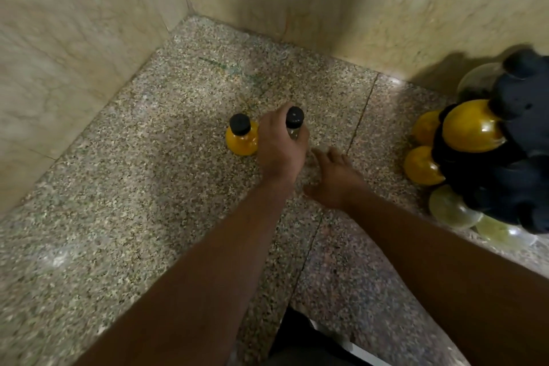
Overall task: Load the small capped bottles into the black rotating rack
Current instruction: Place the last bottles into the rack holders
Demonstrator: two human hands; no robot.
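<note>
Loading is looking well advanced: the black rotating rack [511, 157], sitting at three o'clock on the speckled counter [148, 187], is already carrying several bottles, with orange ones [472, 125] on its nine o'clock side and pale ones [451, 206] toward its six o'clock. At least two bottles are waiting near centre. The left hand [280, 148] is curling its fingers round a clear bottle [294, 119] just under the black cap. An orange bottle [241, 137] is standing upright, untouched, at that hand's nine o'clock. The right hand [332, 178] is lying at its five o'clock; blur is hiding whether those fingers are holding anything.
</note>
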